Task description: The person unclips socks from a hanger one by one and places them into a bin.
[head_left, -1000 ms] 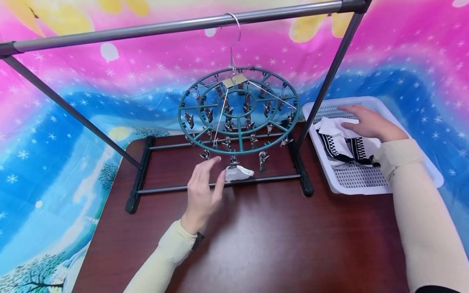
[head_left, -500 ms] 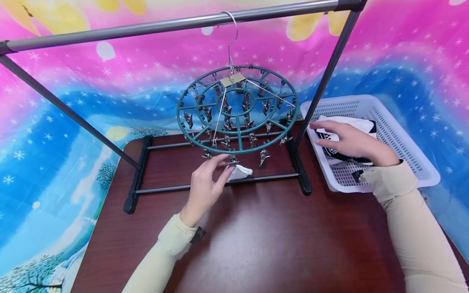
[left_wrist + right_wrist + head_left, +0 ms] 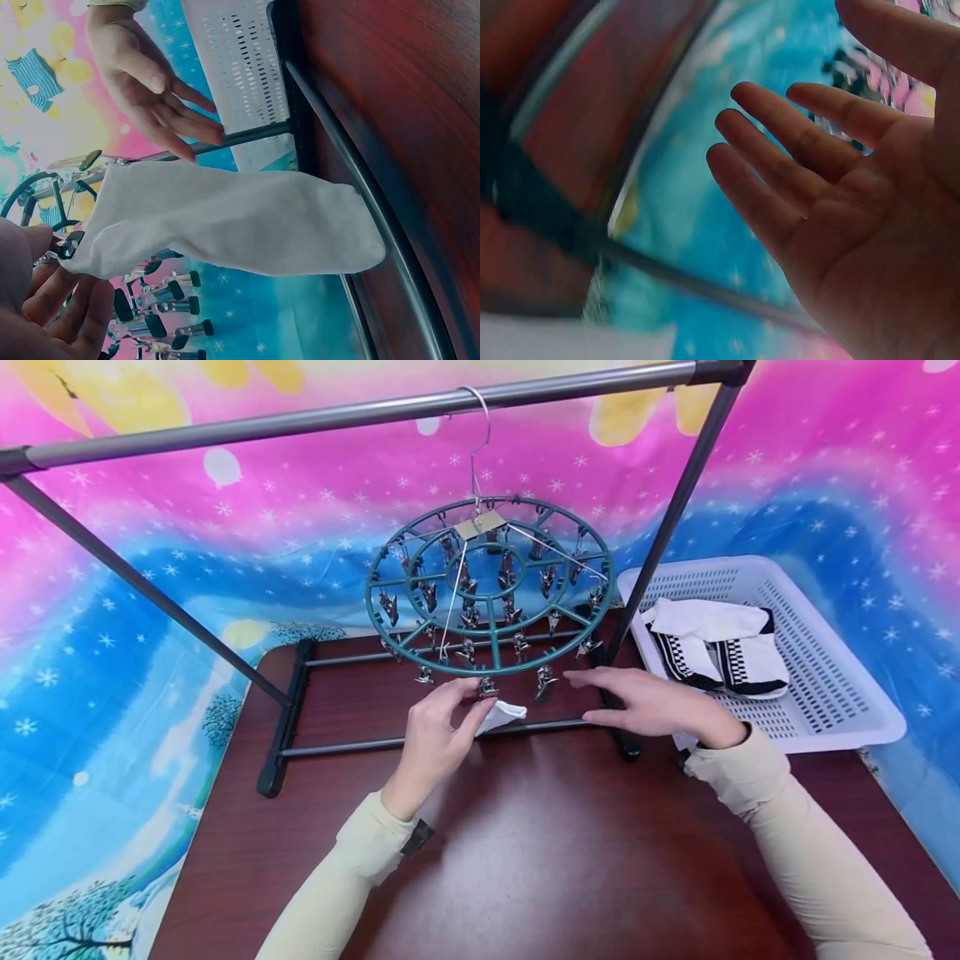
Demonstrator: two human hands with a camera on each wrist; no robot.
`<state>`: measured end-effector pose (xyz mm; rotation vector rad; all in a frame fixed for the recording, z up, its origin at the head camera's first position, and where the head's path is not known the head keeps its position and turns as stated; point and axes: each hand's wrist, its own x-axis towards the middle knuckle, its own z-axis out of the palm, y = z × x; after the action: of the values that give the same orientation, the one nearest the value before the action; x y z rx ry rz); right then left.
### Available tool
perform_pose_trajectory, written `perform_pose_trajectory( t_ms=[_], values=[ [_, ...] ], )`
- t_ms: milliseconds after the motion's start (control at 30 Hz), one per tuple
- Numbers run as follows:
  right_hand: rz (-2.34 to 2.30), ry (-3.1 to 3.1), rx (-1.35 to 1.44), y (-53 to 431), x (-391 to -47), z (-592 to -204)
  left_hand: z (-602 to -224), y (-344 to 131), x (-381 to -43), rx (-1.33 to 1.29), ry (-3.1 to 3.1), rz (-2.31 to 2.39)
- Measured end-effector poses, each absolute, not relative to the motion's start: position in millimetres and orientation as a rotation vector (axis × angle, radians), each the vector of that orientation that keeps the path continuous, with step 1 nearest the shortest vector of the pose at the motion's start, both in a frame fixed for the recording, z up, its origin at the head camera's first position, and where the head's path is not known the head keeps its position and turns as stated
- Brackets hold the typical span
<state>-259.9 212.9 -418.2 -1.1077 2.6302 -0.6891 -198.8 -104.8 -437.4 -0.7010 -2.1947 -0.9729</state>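
A white sock hangs by its cuff from a metal clip at the front of a round green clip hanger. My left hand pinches that clip between thumb and fingers, beside the sock's cuff. The sock's full length shows in the left wrist view; from the head only a small part is seen. My right hand is in the air between the hanger and the basket, fingers extended and holding nothing. In the right wrist view its palm is bare.
A white perforated basket at the right holds white socks with black checkered bands. The hanger hooks over the top bar of a metal rack. The rack's right post stands between hanger and basket, on a brown table.
My right hand has come left from over the basket towards the hanger, with nothing in it. The left hand has moved slightly right and now pinches the clip above the sock.
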Motion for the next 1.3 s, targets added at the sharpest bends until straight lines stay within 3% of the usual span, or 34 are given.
perform_pose_trajectory(
  t_ms=[567, 800, 1300],
  values=[
    [-0.991, 2.381, -1.145, 145, -260, -466, -429, -90, -196, -0.726, -2.196, -1.144],
    [-1.126, 2.205, -0.970, 135, -257, -467, -424, -90, -196, -0.678, -2.207, -1.170],
    [-1.074, 2.133, -1.029, 140, -259, -469, -425, -86, -198, -0.688, -2.168, -1.291]
  ],
)
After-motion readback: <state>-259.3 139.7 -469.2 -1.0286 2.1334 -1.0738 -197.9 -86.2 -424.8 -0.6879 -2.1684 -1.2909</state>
